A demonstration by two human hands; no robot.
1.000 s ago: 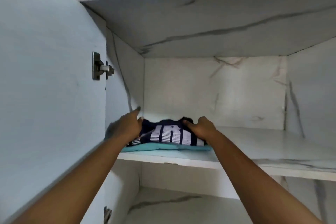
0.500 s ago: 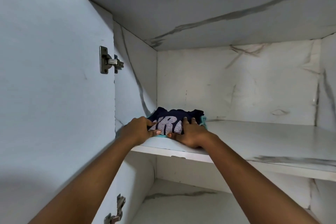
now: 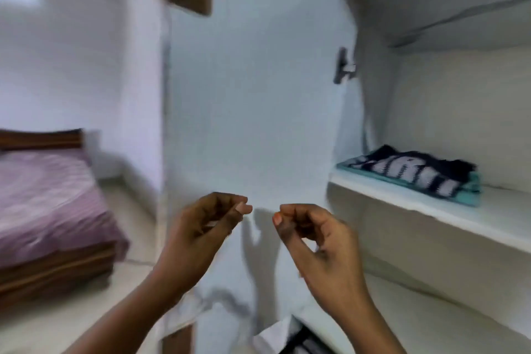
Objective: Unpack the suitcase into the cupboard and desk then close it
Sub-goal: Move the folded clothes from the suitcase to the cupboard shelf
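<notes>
A folded pile of clothes [image 3: 413, 174], navy with white stripes on top of a teal piece, lies on the cupboard shelf [image 3: 448, 210] at the right. My left hand [image 3: 205, 234] and my right hand [image 3: 311, 238] hang in front of the open cupboard door [image 3: 253, 112], away from the pile. Both have loosely curled fingers and hold nothing. The suitcase is not clearly in view; a dark and white shape [image 3: 290, 336] shows at the bottom edge, too blurred to tell what it is.
A bed with a purple cover [image 3: 48, 198] on a wooden frame stands at the left. The white door stands between the bed and the cupboard. A lower shelf [image 3: 436, 322] sits under the one with the clothes.
Both hands have let go of the folded clothes and pulled back out of the cupboard. The view has swung left, bringing the door and the bed into sight.
</notes>
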